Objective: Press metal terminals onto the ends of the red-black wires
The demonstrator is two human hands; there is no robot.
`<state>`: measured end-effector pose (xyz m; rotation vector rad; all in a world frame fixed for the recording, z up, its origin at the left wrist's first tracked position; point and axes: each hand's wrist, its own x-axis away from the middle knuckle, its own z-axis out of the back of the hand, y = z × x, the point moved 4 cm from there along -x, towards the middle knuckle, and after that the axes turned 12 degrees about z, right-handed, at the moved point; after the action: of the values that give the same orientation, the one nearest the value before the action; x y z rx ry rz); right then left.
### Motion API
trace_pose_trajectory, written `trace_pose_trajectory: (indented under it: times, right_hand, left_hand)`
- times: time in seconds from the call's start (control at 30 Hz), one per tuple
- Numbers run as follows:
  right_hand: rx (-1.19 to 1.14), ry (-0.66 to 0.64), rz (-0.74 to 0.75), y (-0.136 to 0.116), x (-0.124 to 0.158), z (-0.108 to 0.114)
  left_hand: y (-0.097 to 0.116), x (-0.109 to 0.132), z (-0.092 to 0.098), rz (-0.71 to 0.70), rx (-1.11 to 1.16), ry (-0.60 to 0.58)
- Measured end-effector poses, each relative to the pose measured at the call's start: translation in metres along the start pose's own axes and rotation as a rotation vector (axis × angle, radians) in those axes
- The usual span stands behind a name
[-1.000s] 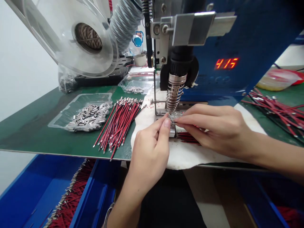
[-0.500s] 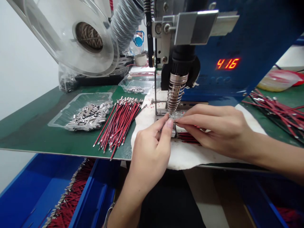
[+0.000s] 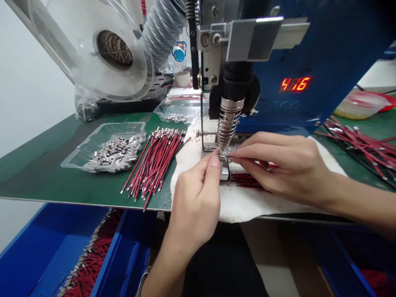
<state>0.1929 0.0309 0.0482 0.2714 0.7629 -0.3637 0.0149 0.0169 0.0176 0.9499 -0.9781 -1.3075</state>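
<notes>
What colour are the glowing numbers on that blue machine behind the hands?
The digits glow orange-red on the blue machine, seen clearly in the head view.

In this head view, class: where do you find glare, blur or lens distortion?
Head view: glare streaks the clear reel at upper left; the red display glows and its digits smear; the green table edge bows, a wide-lens effect; the left hand and right hand are sharp.
</notes>
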Motion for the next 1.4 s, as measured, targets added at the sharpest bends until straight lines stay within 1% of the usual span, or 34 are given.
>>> trace_pose_trajectory:
  times: [0.1, 0.27, 0.4, 0.57, 0.67, 0.83, 0.93, 1.07, 1.17, 1.27, 1.4]
  right_hand:
    - [-0.048, -0.017, -0.033, 0.003, -0.002, -0.002]
    - [-0.113, -0.063, -0.099, 0.006, -0.004, -0.007]
    - [-0.148, -0.072, -0.141, 0.008, -0.005, -0.007]
    - [-0.168, -0.080, -0.154, 0.008, -0.006, -0.007]
    - [-0.167, -0.078, -0.167, 0.008, -0.006, -0.007]
    - [-0.183, -0.092, -0.208, 0.008, -0.005, -0.006]
    - [-0.185, -0.095, -0.205, 0.008, -0.006, -0.006]
    - [-0.189, -0.096, -0.217, 0.008, -0.006, -0.006]
    - [-0.191, -0.100, -0.221, 0.008, -0.006, -0.006]
    - [-0.175, -0.101, -0.203, 0.008, -0.006, -0.005]
    - [-0.159, -0.097, -0.166, 0.007, -0.006, -0.005]
  left_hand:
    - [-0.001, 0.000, -0.002, 0.080, 0.044, -0.070]
    - [-0.002, 0.002, 0.000, 0.158, 0.139, -0.035]
    - [-0.004, 0.002, 0.000, 0.180, 0.117, -0.094]
    - [-0.009, -0.001, -0.001, 0.175, 0.106, -0.096]
    - [-0.011, 0.001, 0.000, 0.141, 0.120, -0.088]
    - [-0.001, 0.008, 0.015, 0.035, 0.070, -0.043]
    - [0.000, 0.002, 0.020, 0.029, 0.094, -0.112]
    - [-0.008, -0.011, 0.021, 0.045, 0.175, -0.204]
    - [-0.013, -0.014, 0.021, 0.053, 0.144, -0.250]
    - [-0.013, -0.010, 0.021, 0.073, 0.098, -0.269]
    - [-0.012, -0.007, 0.020, 0.095, 0.063, -0.252]
